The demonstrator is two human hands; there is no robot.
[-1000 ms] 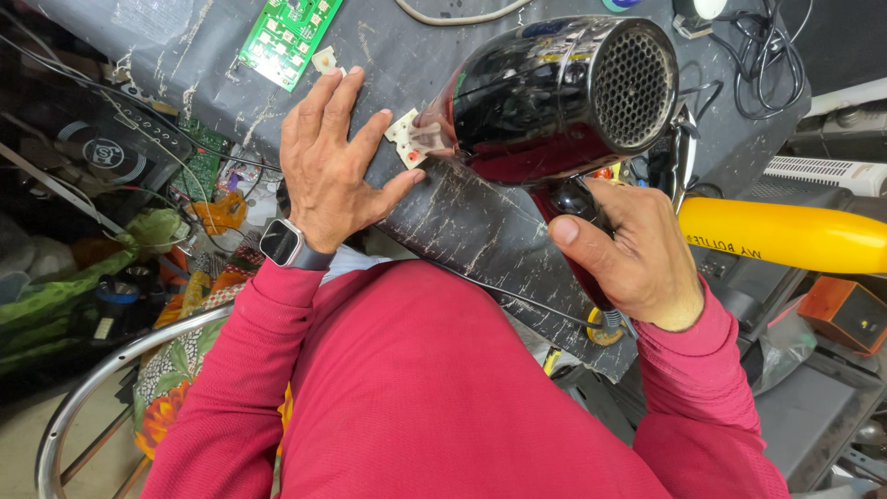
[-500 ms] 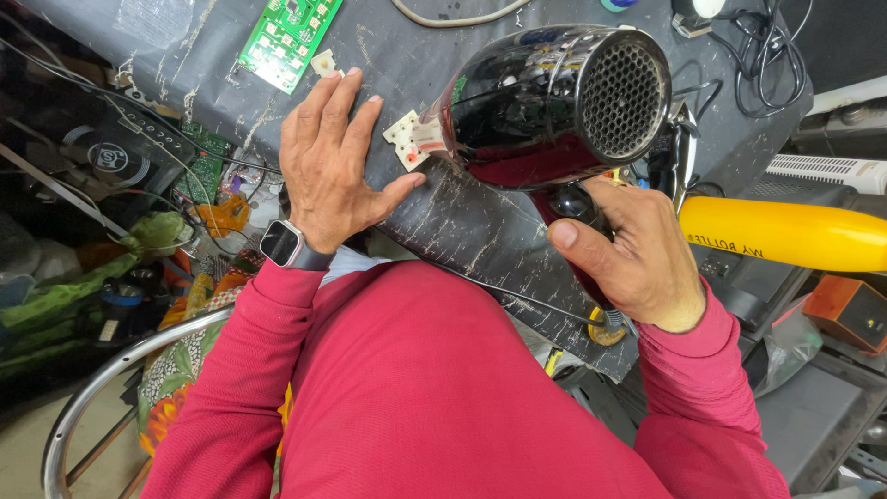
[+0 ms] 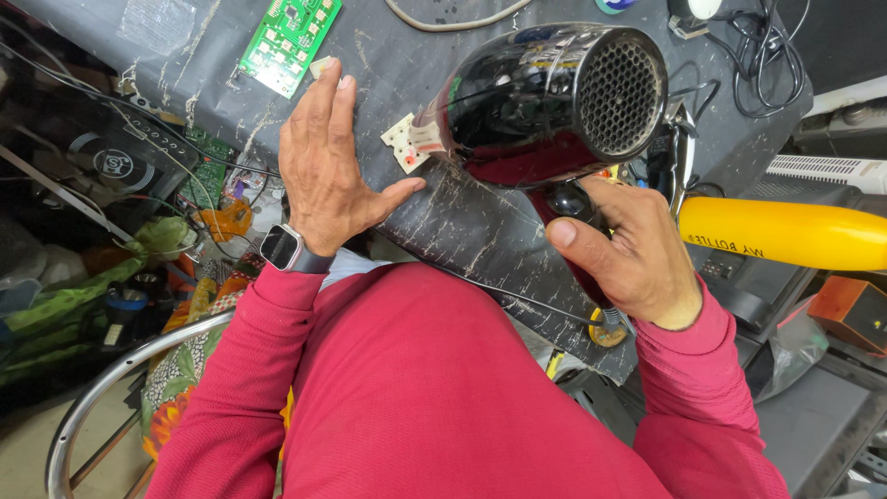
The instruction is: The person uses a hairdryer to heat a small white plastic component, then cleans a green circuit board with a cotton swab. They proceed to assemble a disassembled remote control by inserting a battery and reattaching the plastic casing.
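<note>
I see right hand (image 3: 628, 254) gripping hair dryer (image 3: 545, 102), nozzle at small board (image 3: 404, 143) — left hand (image 3: 325, 166) flat, open beside it (heating step); next needs steady aim.

Dryer (image 3: 545, 102): glossy black/maroon, mesh rear facing cam, nozzle touching small white board (image 3: 403, 143) flat on table (image 3: 480, 222).

A dark grey desk (image 3: 203, 55) with a scratched, peeling top fills the upper view. Left of the desk sits a cluttered heap of wires and green cloth (image 3: 83, 277). Below the desk curves 1 metal chair rim (image 3: 111, 379) over pale floor (image 3: 28, 462).
</note>
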